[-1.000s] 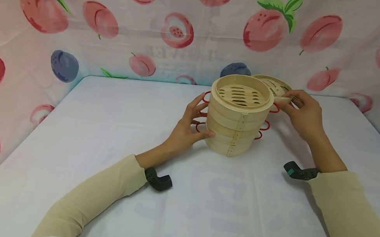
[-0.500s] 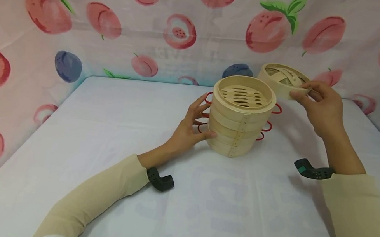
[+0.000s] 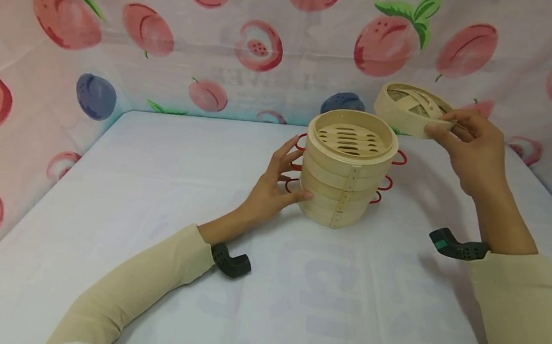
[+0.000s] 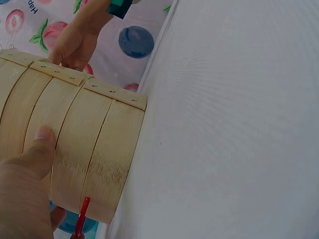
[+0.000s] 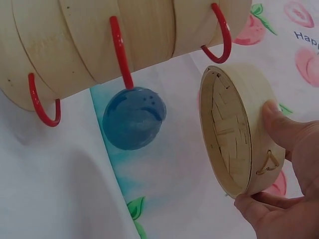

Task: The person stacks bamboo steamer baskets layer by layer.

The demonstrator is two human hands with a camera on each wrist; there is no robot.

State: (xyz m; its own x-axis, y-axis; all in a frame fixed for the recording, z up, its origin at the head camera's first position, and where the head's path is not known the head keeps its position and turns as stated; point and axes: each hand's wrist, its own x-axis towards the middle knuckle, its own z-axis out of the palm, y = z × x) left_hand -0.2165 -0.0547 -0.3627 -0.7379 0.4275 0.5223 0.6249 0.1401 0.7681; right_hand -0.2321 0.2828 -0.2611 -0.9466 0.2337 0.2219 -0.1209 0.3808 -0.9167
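Note:
A stack of round bamboo steamer baskets (image 3: 343, 182) stands upright on the white table, its slatted top tier uncovered. Red loop handles (image 5: 121, 50) stick out from both sides. My left hand (image 3: 270, 190) grips the stack from the left, thumb (image 4: 42, 144) on the front wall and fingers round the side. Behind and right of the stack, my right hand (image 3: 480, 152) pinches the woven bamboo lid (image 3: 399, 117) by its right edge, holding it raised above the table. The right wrist view shows the lid's hollow underside (image 5: 230, 132) facing the stack, with a small tie on its rim.
White cloth (image 3: 177, 183) covers the table. A fruit-print cloth (image 3: 301, 44) hangs right along the back edge and left side. Black curved wrist devices (image 3: 232, 262) sit at both sleeve cuffs.
The right hand has lifted the lid up and to the right, out from behind the stack's upper rim. The left hand and the stack stay where they were.

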